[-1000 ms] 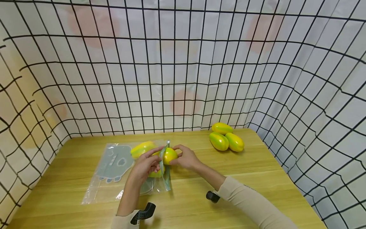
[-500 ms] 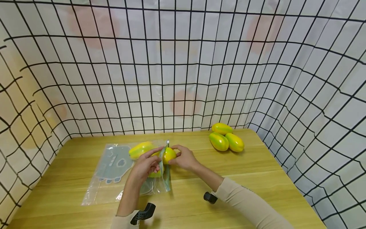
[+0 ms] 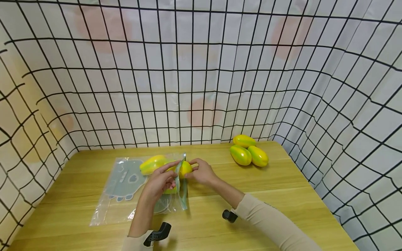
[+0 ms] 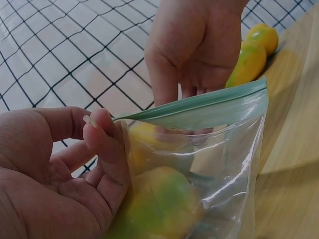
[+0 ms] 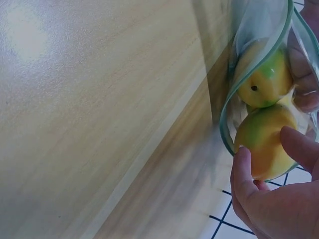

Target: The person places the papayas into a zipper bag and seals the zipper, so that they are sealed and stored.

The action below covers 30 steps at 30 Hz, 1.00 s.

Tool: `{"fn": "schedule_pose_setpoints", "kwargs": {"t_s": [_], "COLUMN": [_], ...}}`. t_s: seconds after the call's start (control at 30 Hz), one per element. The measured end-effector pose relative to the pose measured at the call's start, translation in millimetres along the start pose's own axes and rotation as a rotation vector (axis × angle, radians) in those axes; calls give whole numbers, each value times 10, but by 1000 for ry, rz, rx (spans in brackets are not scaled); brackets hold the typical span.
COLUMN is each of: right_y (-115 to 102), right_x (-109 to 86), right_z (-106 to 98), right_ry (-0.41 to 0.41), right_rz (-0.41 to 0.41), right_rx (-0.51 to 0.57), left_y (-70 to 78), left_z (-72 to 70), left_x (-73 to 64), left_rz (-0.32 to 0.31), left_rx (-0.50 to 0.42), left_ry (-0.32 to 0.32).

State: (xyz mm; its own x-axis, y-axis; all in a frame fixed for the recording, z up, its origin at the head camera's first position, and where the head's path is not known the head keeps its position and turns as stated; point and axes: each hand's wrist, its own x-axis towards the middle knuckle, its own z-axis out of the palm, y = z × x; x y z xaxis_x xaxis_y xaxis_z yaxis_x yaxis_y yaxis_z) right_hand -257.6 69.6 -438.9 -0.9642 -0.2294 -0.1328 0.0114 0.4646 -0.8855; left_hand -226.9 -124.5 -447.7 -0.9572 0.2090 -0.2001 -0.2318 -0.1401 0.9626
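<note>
A clear zip bag (image 3: 125,179) with a green zip edge and a pale printed pattern lies on its side, mouth to the right. My left hand (image 3: 157,183) pinches its rim between thumb and finger, as the left wrist view shows. At the mouth, my right hand (image 3: 204,172) grips one end of a yellow-green papaya (image 5: 269,142), whose other end is inside the opening. Deeper in the bag sits another papaya (image 5: 264,79) with a dark dimple, and a further papaya (image 3: 154,165) shows at the bag's far side. My left fingers partly cover the bag's contents in the head view.
Three more papayas (image 3: 251,151) are grouped at the back right of the wooden table (image 3: 213,223). Black grid netting (image 3: 201,80) over pale sheeting closes off the back and both sides. A black wrist camera (image 3: 157,234) is worn on each sleeve.
My right hand has shifted slightly left, and the papaya it holds has gone farther into the bag's mouth. The papaya at the bag's far side has slid a little left. My left hand stays put.
</note>
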Motion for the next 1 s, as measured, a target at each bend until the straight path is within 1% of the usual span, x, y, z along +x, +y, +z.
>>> {"fn": "schedule_pose_setpoints", "kwargs": {"t_s": [0.2,0.37,0.47,0.6,0.77,1.0], "right_y": [2,16,27,33,27,5], "right_x": [9,25,33,41,47,65], "right_z": [11,24,33,34,32,42], "right_ry": [4,-36,-57,-57,-54,-22], "right_rz": [11,17,21,13,13,7], "right_rx": [23,49,57,49,44,57], "left_y": [3,-4,-9,-10,-7,2], "left_z": [-4,-8,-9,-7,-3,-3], "left_x": [2,5,12,23,32,36], "left_rz": [0,3,5,6,3,4], "left_rx": [7,4,0,-11,-25,-29], "left_ry": [2,-3,-17,-25,-20,-16]}}
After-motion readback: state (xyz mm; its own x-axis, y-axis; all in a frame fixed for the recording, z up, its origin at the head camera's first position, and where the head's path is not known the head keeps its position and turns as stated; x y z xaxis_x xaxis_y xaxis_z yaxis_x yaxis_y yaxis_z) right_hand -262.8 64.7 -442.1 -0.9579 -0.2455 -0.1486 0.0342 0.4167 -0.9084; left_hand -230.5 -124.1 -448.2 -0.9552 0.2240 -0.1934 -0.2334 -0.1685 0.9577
